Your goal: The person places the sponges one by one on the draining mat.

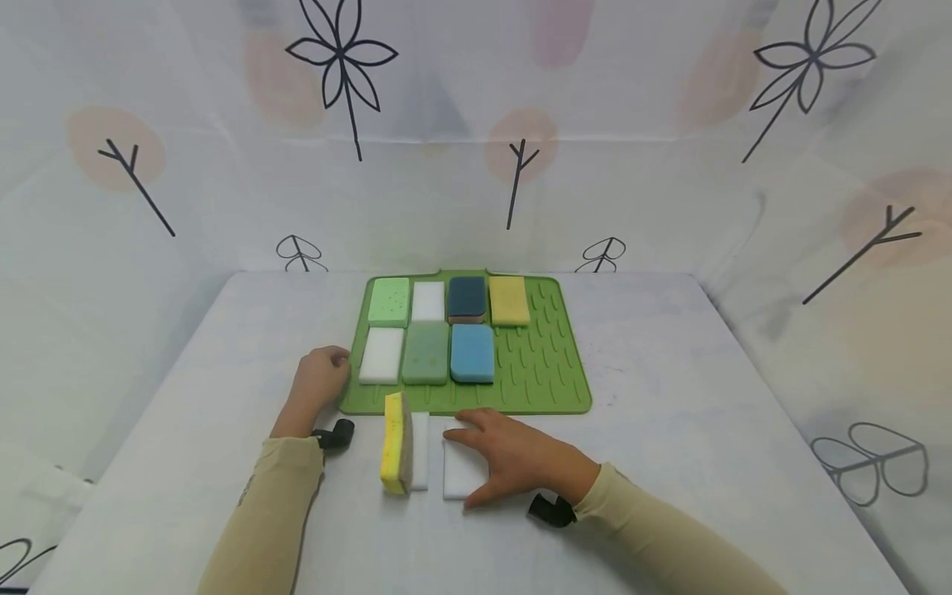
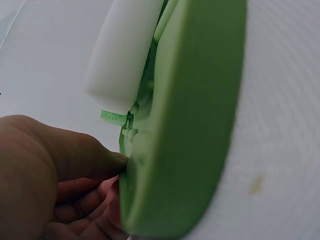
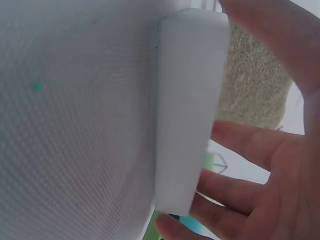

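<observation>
My left hand (image 1: 321, 380) pinches the left edge of a green ridged mat (image 1: 543, 364), thumb on top; in the left wrist view the thumb (image 2: 95, 155) presses on its rim. My right hand (image 1: 521, 450) spreads over a white sponge (image 1: 463, 471) lying on the table in front of the mat. In the right wrist view, the fingers (image 3: 245, 145) stretch along that white sponge (image 3: 187, 110), with the thumb near one end and a fingertip near the other. Left of it, a yellow sponge (image 1: 394, 446) with a grey-brown side stands on edge beside another white sponge (image 1: 420, 454).
On the mat's back row lie a light green sponge (image 1: 390, 302), a white one (image 1: 428, 302), a dark blue one (image 1: 467, 296) and a yellow one (image 1: 509, 302). The front row has white (image 1: 382, 356), green (image 1: 426, 354) and blue sponges (image 1: 472, 354). Patterned cloth (image 1: 431, 198) surrounds the table.
</observation>
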{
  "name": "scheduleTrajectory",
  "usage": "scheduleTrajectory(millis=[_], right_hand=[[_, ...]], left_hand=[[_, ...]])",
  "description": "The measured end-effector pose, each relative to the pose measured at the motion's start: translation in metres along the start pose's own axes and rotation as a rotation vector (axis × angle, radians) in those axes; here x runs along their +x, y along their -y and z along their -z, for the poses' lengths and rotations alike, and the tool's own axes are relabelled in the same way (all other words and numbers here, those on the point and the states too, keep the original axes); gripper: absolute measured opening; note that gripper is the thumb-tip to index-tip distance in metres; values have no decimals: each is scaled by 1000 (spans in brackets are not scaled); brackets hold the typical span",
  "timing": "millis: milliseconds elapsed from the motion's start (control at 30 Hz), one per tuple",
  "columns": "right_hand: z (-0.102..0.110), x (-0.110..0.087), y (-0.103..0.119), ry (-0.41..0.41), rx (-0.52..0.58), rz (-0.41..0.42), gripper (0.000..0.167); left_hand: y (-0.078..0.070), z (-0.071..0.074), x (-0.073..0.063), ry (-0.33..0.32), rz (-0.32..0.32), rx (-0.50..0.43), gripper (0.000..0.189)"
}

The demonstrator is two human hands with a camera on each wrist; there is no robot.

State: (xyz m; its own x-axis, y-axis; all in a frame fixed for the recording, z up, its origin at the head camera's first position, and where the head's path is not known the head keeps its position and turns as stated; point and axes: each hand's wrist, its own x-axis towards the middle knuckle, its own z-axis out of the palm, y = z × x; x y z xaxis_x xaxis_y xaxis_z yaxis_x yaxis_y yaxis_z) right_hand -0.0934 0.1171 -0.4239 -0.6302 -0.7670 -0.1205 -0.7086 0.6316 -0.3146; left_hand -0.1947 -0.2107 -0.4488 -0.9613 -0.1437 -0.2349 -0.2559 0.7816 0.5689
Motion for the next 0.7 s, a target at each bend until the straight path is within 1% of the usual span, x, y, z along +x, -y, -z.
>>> scheduleTrajectory(millis=[167, 400, 600, 700], right_hand=[[-2, 0, -1, 1, -16, -2, 92], [0, -1, -1, 29, -8, -20, 91], [2, -3, -4, 13, -19, -12, 90], [3, -4, -6, 4, -29, -4, 90]], left_hand=[[1, -1, 1, 0, 2, 4, 45], [1, -1, -1, -14, -12, 8, 44], [0, -1, 0, -21, 0, 5, 44], [0, -1, 1, -9, 5, 5, 45]])
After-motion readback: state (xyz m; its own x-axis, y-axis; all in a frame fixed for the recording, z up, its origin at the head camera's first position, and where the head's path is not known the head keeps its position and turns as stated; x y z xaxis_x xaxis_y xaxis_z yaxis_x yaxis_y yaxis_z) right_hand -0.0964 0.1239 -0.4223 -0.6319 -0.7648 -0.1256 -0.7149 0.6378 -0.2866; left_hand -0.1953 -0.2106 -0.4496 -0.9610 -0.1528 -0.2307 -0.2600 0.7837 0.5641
